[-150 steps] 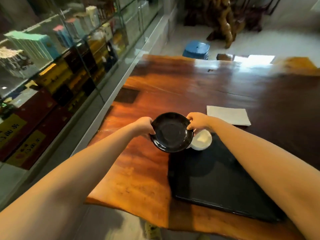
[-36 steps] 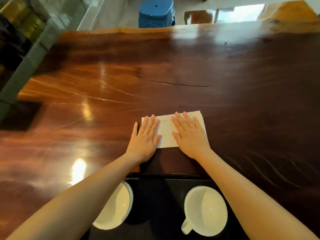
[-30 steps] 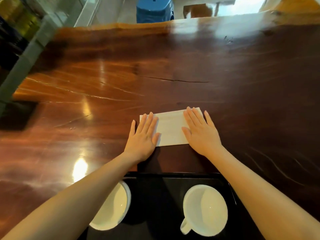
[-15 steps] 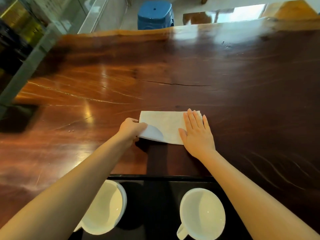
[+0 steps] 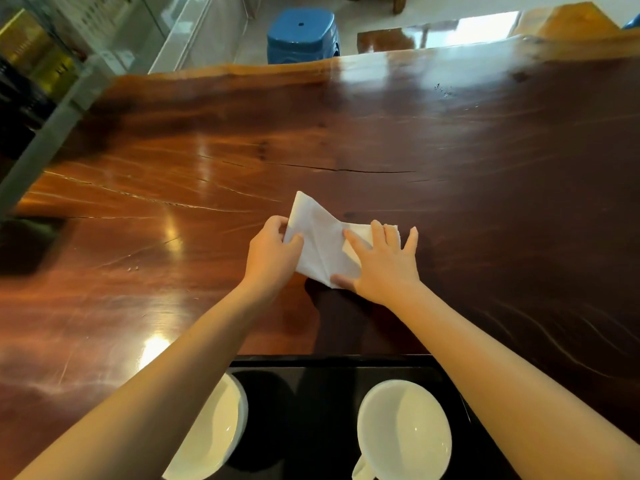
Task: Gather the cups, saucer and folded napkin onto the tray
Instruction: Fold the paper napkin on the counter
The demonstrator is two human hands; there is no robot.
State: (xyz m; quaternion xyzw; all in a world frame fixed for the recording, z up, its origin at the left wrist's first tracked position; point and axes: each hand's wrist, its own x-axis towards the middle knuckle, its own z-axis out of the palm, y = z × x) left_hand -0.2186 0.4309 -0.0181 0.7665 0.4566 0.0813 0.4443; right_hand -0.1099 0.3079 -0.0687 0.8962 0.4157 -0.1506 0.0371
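Glossy wooden table [image 5: 450, 140] fronts a blue stool [image 5: 302, 31] and glass cabinet [image 5: 41, 64].

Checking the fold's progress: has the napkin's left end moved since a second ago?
Yes. The left hand has lifted the napkin's left end off the table and is swinging it right, toward the right hand, which pins the other end.

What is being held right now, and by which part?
The left hand pinches the napkin by its lifted left edge; the right hand presses its right end flat.
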